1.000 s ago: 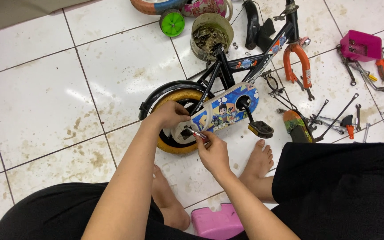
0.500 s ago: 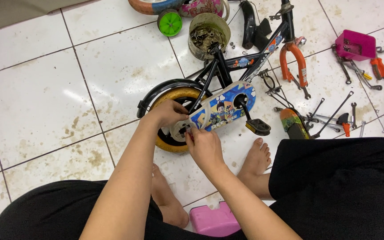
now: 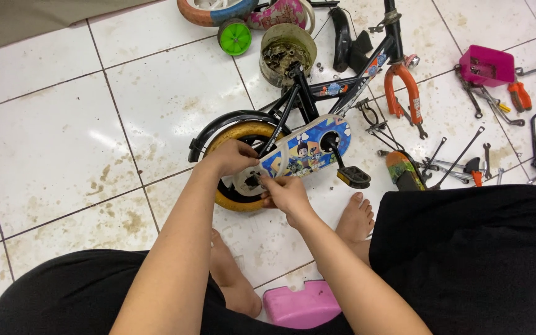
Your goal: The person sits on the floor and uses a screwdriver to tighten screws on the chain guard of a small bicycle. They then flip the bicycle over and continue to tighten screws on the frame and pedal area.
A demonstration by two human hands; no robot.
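Grip: left hand (image 3: 234, 156) clasps yellow rear wheel (image 3: 231, 197); right hand (image 3: 285, 193) pinches at its hub, contents hidden.
Beside: chain guard (image 3: 305, 149) touching fingers.

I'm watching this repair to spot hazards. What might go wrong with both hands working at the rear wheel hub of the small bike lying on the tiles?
1. The left hand and right hand sit right at the yellow rear wheel beside the chain guard; fingers might get pinched.
2. A bare foot lies under the pedal, which might strike it.
3. Small parts could get lost among the wrenches scattered on the floor.
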